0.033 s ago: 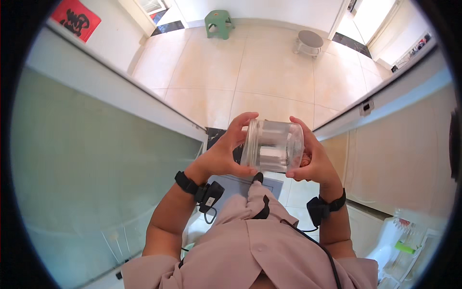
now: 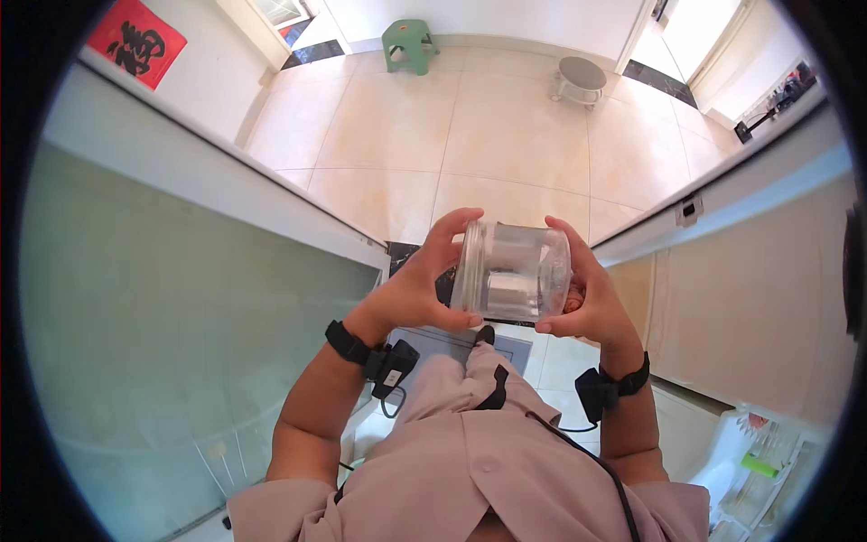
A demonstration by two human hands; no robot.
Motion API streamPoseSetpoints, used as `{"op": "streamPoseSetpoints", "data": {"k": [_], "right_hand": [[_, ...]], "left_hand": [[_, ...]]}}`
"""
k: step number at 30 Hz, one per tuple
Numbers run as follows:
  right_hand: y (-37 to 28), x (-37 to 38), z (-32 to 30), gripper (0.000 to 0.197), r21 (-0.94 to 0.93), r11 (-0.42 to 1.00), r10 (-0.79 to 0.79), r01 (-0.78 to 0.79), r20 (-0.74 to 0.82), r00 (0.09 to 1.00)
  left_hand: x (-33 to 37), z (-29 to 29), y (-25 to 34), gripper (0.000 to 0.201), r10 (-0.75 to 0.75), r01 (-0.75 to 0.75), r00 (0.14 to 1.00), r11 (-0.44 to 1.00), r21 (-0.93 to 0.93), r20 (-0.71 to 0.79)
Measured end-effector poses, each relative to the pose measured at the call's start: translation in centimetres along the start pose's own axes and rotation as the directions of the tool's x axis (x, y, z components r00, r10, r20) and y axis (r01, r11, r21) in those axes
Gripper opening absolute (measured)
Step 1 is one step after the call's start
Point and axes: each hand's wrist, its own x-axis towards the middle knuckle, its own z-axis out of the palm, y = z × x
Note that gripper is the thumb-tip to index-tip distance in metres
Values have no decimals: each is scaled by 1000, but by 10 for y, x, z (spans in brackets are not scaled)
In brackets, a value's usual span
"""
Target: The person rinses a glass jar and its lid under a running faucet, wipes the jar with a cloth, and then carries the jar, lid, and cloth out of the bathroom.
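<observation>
Between my two hands lies a clear, see-through jar (image 2: 515, 269), held on its side at chest height. Its ringed rim end faces left and its rounded base end faces right. My left hand (image 2: 424, 285) wraps the rim end, thumb below and fingers above. The base end is cupped by my right hand (image 2: 587, 294), with thumb and fingers on opposite sides. Some of the right fingers show through the jar's base. No contents can be made out inside. A black strap with a small device sits on each wrist.
Sliding frosted-glass panels stand at left (image 2: 181, 298) and right (image 2: 759, 262). Beyond the doorway, a green stool (image 2: 409, 45) and a round-topped low stool (image 2: 581, 78) rest on beige tiles. A grey mat (image 2: 515, 350) lies underfoot. A bright green item (image 2: 759, 465) is at lower right.
</observation>
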Motion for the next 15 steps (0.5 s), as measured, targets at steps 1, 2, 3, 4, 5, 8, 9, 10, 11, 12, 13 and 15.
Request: {"op": "streamPoseSetpoints", "data": {"k": [1, 2, 3, 4, 5, 8, 9, 10, 11, 12, 13, 15], "right_hand": [[-6, 15, 1, 110, -3, 1000, 0, 0, -1, 1000], [-14, 28, 2, 111, -29, 998, -53, 52, -18, 998], [-22, 38, 3, 112, -54, 993, -109, 107, -32, 993], [-18, 23, -2, 112, -57, 995, -86, 84, -24, 996], [-14, 6, -7, 111, -36, 997, -72, 71, -27, 997], [-32, -11, -16, 111, -26, 999, -49, 48, -73, 996], [-41, -10, -18, 110, -41, 999, -27, 23, -106, 994], [-44, -11, -19, 110, -44, 999, -33, 28, -126, 991], [-46, -10, -21, 110, -74, 997, -20, 10, -143, 990], [-47, -13, -20, 110, -93, 996, -20, 4, -165, 986], [-47, -11, -23, 110, -112, 994, -11, -11, -194, 981], [-73, 20, -33, 110, -42, 998, 43, -54, -217, 975]], "left_hand": [[9, -14, 5, 110, 3, -3, 1000, 1000, -1, 1], [19, -28, 12, 111, 27, -27, 1000, 999, 42, 15], [28, -38, 21, 112, 51, -54, 998, 995, 88, 31], [24, -23, 18, 112, 42, -43, 999, 997, 68, 18], [21, -6, 18, 113, 44, -46, 999, 995, 92, 24], [33, 9, 34, 114, 26, -30, 998, 996, 79, 54], [41, 6, 41, 115, 2, -4, 998, 999, 32, 67], [46, 5, 41, 115, 9, -12, 996, 999, 32, 87], [51, 3, 38, 115, 26, -28, 996, 999, 21, 86], [58, 0, 35, 114, 44, -45, 995, 999, 8, 87], [61, 1, 25, 114, 56, -56, 992, 998, -3, 116], [102, -27, 34, 113, 21, -2, 987, 992, -122, 160]]}}
